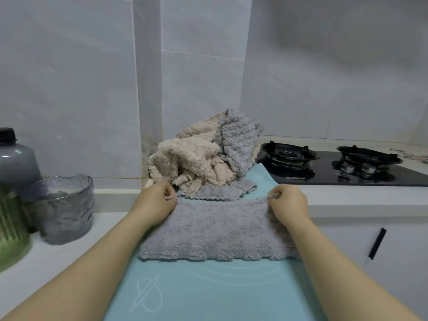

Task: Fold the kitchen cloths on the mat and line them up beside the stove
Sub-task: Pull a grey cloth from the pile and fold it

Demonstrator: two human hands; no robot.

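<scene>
A grey fluffy cloth (217,230) lies folded in a wide rectangle on the light blue mat (208,290). My left hand (155,202) pinches its far left corner. My right hand (289,205) pinches its far right corner. Behind it sits a heap of crumpled cloths: beige ones (190,158) and a grey one (238,140) draped on top, with another grey cloth (217,192) flat under the heap's front. The black two-burner stove (324,167) lies to the right of the heap.
On the left counter stand a smoky glass bowl (62,209), a grey jar with a black lid (14,158) and a green ribbed container (11,232). A tiled wall and a pillar rise behind. A white cabinet front with a black handle (377,243) is at the right.
</scene>
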